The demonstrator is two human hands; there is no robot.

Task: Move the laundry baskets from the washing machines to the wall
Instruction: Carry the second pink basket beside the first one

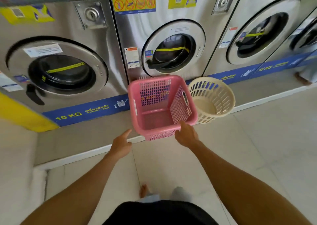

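A pink square laundry basket (154, 120), empty, stands on the raised step in front of the middle washing machine (173, 36). A cream round basket (212, 103), also empty, sits right beside it and touches its right side. My right hand (187, 135) is on the pink basket's near right corner, thumb on the rim and fingers curled at the rim's outer edge. My left hand (121, 144) hovers just left of the basket's near left corner, fingers apart, not touching it.
Steel washers line the back, one at the left (60, 67) and one at the right (260, 32), all with closed doors. The grey step (82, 139) ends in a white edge. Pale floor tiles (248, 147) lie below. My feet are near the bottom.
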